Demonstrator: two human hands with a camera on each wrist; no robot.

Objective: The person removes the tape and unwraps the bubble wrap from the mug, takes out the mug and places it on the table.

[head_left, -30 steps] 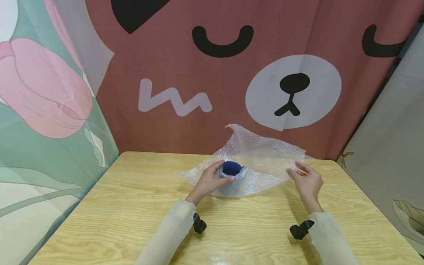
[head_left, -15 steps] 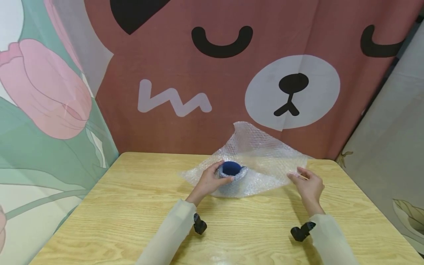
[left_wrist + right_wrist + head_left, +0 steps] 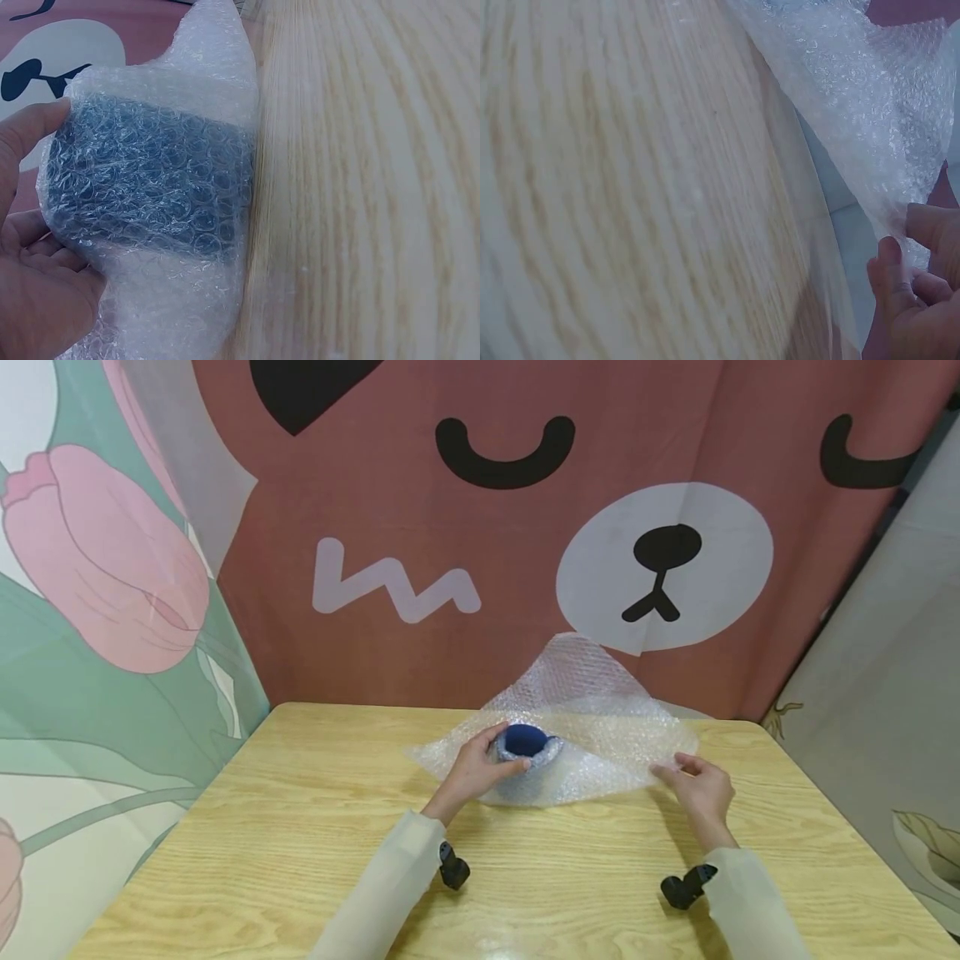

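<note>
A dark blue cup (image 3: 525, 740) stands on the table with bubble wrap (image 3: 600, 752) around its side, its round mouth showing at the top. My left hand (image 3: 472, 767) grips the wrapped cup, thumb at the near rim and fingers round the far left side. Through the wrap, the left wrist view shows the cup's blue wall (image 3: 150, 176). To the right, my right hand (image 3: 701, 789) pinches the edge of the loose sheet between thumb and fingers, holding it stretched out from the cup. The right wrist view has this pinched corner of wrap (image 3: 892, 202) close up.
The wood-grain table (image 3: 322, 827) reaches to a curtain (image 3: 390, 652) printed with a bear face at the back. Another curtain with a tulip print (image 3: 112, 560) hangs at the left, and a grey one (image 3: 877, 718) at the right. Black cameras sit on both wrists.
My right hand has moved slightly down and right along the edge of the bubble wrap. The sheet's raised peak has shifted right. My left hand and the cup have stayed in place.
</note>
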